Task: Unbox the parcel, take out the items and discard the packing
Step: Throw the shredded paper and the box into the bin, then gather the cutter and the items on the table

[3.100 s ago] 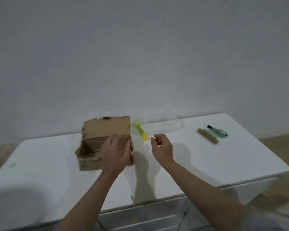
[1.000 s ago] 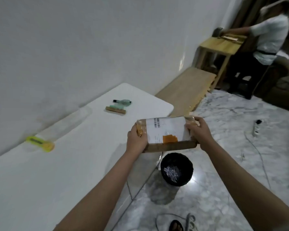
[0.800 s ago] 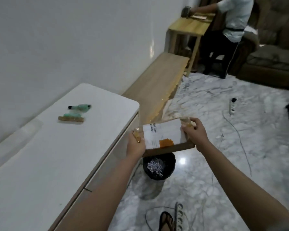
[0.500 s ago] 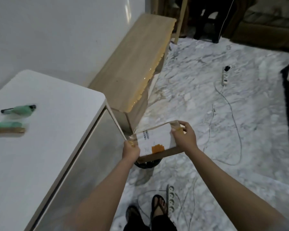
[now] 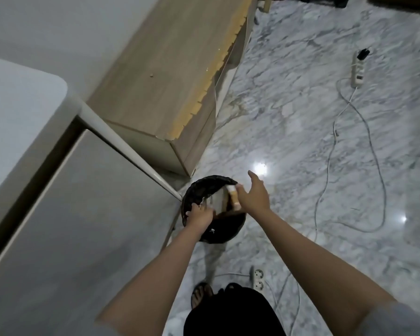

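You are at the discard step. The box (image 5: pixel 220 202) sits partly inside the bin (image 5: pixel 204 187) on the floor, just beside the table's (image 5: pixel 22 112) corner, its upper edge level with the rim. Your left hand (image 5: pixel 200 214) reaches down at the box's near end; its fingers look curled against it, but whether they truly grip it you cannot tell from here. Your right hand (image 5: pixel 252 195) is spread, fingers straight, touching or just clear of the box's far end. No taken-out items show in this view, so that part cannot be judged. What seems left is to let go and draw both hands back.
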Demonstrator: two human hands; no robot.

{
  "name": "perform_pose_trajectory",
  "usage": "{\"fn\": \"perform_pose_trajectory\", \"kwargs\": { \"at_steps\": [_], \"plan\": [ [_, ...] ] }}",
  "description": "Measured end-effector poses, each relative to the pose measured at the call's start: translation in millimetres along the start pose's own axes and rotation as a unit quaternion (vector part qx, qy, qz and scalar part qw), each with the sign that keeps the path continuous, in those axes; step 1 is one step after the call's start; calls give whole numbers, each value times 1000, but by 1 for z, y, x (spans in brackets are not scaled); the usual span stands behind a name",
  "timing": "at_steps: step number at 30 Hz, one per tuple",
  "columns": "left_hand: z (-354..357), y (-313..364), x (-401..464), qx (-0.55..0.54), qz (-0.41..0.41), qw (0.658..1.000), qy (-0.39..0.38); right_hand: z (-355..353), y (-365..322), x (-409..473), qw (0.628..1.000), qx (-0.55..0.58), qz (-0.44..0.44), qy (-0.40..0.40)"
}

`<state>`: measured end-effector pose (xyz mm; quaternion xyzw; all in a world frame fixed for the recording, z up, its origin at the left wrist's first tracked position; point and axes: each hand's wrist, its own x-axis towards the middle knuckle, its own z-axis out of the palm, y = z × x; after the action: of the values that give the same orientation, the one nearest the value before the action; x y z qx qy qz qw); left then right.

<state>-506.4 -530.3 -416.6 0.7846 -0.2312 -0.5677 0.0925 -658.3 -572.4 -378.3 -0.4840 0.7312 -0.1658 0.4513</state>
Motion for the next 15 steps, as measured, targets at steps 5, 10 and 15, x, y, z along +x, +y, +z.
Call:
{"fn": "perform_pose_trajectory", "kwargs": {
  "at_steps": [5,10,15],
  "plan": [
    [-17,10,-53,-6,38,998,49,-9,-30,-41,999,7,-7,-36],
    [-75,51,-160,-34,109,985,130,-41,-123,-107,996,16,-71,-48],
    [-147,79,-270,-103,213,942,240,-65,-246,-165,978,31,-202,-49]
  ]
}}
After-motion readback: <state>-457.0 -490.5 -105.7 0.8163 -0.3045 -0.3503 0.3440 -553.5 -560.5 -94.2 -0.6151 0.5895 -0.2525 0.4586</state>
